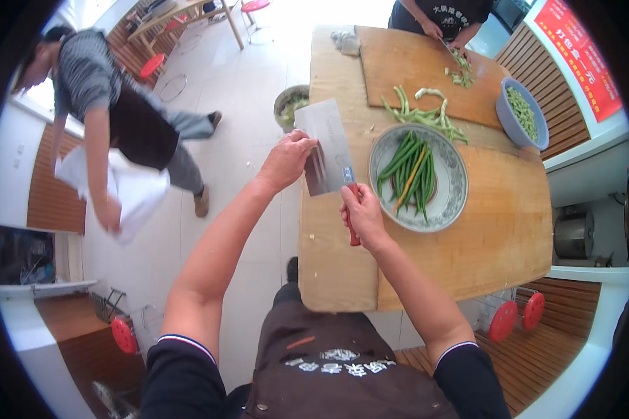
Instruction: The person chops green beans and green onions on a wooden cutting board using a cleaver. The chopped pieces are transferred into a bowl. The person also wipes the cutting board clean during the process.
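My right hand (364, 214) grips the red handle of a cleaver (327, 149), whose broad steel blade points up and away from me. With its fingertips, my left hand (287, 161) pinches the left edge of the blade. The blade is above the table's left edge. Just right of it stands a patterned bowl (453, 201) with long green beans (411, 170) and one orange strip (411, 178) lying across them. The bowl rests on the near wooden board (492, 225). Paler beans (419, 116) lie loose behind the bowl.
Across the wooden table (330, 272), a person (440, 21) cuts beans on another board (398, 57). A blue basin (537, 125) holds cut pieces. At left, another person (120, 120) bends with white cloth (136, 194). A metal bowl (285, 102) stands beyond the table's left edge.
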A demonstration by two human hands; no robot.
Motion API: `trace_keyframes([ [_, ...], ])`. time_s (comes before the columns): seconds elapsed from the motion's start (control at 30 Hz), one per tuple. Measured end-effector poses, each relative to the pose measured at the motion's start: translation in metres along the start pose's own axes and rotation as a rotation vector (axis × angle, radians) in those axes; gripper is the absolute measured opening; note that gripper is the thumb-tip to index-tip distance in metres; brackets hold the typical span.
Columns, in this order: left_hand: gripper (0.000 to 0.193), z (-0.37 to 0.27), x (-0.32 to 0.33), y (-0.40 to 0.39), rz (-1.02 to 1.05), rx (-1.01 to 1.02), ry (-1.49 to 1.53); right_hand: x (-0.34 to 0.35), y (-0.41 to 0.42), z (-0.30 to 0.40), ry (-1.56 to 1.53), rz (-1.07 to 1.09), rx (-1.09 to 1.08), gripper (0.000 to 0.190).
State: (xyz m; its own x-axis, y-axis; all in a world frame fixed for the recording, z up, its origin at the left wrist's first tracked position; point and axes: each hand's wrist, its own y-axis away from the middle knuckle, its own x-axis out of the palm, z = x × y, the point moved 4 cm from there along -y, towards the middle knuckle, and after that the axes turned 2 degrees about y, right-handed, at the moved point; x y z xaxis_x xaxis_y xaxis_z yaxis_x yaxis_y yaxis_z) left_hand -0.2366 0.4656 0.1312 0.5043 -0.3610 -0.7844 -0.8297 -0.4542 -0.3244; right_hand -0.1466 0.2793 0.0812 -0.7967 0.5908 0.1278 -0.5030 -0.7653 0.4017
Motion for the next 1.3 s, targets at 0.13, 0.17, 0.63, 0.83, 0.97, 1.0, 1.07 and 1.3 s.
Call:
trace_keyframes([
  [0.13,0.038,0.057,-0.016,-0.061,-0.031,0.088,-0.012,0.028,-0.088,0.043,0.005,-0.062,-0.089,0.027],
  [0.17,0.039,0.075,-0.021,-0.078,-0.041,0.122,-0.009,0.035,-0.109,0.052,-0.003,-0.091,-0.075,0.027],
  [0.63,0.017,0.305,0.016,-0.198,-0.041,-0.177,-0.160,0.053,-0.245,0.099,-0.208,-0.362,-0.136,0.022],
  [0.83,0.038,0.319,0.079,-0.058,-0.107,-0.399,0.237,0.042,-0.094,0.021,-0.155,-0.378,0.059,0.020],
  [0.97,0.034,0.311,0.091,0.073,-0.101,-0.666,0.568,0.022,0.017,-0.019,-0.096,-0.330,0.172,0.020],
  [1.0,0.033,0.300,0.085,0.102,-0.110,-0.675,0.540,0.013,0.042,-0.025,-0.132,-0.336,0.141,0.020],
  [1.07,0.031,0.274,0.071,0.149,-0.115,-0.787,0.411,-0.012,0.087,-0.037,-0.172,-0.361,0.152,0.021],
  [1.3,0.015,0.175,0.045,0.177,-0.400,-0.765,0.619,-0.129,0.225,-0.080,-0.295,-0.535,-0.032,0.025],
])
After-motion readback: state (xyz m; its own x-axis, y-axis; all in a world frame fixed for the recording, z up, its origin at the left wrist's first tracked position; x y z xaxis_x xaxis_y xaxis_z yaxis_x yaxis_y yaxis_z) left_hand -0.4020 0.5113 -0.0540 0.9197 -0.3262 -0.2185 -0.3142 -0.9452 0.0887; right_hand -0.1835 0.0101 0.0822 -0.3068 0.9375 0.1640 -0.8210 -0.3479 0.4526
